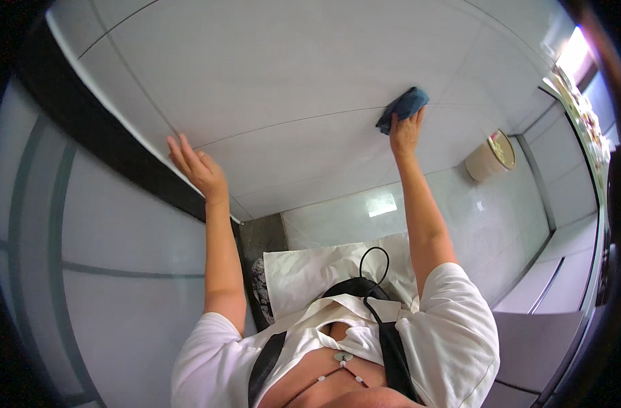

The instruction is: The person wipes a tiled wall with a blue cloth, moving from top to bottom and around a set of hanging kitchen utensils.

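A crumpled blue cloth [406,105] is gripped in my right hand [407,132] and lies against the pale tiled wall [290,68], close to a thin joint line between tiles. My fingers partly cover the cloth's lower side. Off to the left, my left hand [200,166] is empty, its fingers stretched out and apart. It rests at the wall's left side, beside the dark door frame [106,129]. Whether its whole palm touches the tile, I cannot tell.
A beige waste bin [491,158] with a liner stands on the shiny floor [460,204] at the right. White cabinets [562,272] line the right side, with a cluttered counter [586,122] above. At left is a frosted glass door panel [133,224].
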Available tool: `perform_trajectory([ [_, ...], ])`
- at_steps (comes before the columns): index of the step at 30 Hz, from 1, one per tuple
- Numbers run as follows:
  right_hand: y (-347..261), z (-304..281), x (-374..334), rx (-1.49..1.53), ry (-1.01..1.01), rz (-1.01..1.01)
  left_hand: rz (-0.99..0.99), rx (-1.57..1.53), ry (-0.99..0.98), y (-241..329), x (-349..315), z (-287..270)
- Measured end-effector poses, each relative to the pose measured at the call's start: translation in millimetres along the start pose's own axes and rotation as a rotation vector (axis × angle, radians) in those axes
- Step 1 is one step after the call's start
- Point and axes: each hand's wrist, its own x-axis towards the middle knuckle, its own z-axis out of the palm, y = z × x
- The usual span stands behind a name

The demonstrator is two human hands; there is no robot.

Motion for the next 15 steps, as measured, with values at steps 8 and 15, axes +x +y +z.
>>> perform_trajectory([
  [8,9,51,-38,0.01,-0.005,-0.003,0.431,-0.161,-0.075,42,-46,96],
  [15,-24,59,-32,0.197,0.127,-0.527,0.54,-0.148,-0.085,98,-70,130],
])
